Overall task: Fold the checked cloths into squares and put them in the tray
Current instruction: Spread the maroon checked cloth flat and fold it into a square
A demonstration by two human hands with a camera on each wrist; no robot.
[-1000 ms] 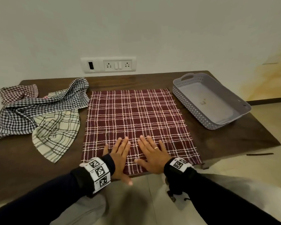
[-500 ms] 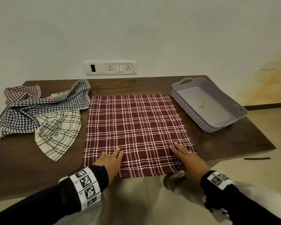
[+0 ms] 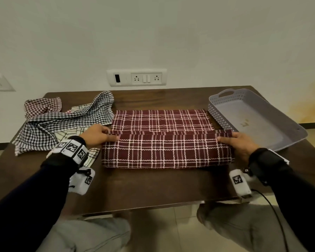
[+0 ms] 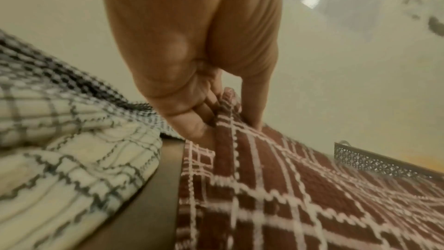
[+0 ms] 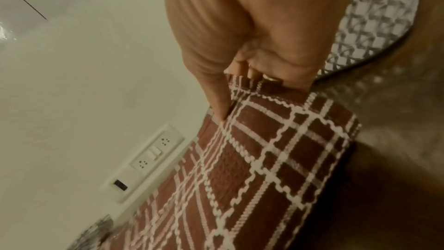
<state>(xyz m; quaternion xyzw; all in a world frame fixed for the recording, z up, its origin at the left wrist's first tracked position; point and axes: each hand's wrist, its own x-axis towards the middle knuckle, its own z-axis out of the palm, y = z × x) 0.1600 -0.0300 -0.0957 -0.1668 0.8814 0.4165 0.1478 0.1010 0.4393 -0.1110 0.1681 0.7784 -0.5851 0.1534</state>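
Sitting bare beside maroon cloth (image 3: 164, 142): tray (image 3: 284, 142).

- Left hand (image 3: 96, 135): thumb and fingers pinch a cloth (image 3: 164, 148) corner at its left end; knuckles up.
- Right hand (image 3: 240, 144): pinches the matching corner at the right end; ring on one finger.
- Both forearms reach forward, spread apart, in dark sleeves.
- Marker-printed bands on both wrists.
- Knees visible below, in grey trousers.
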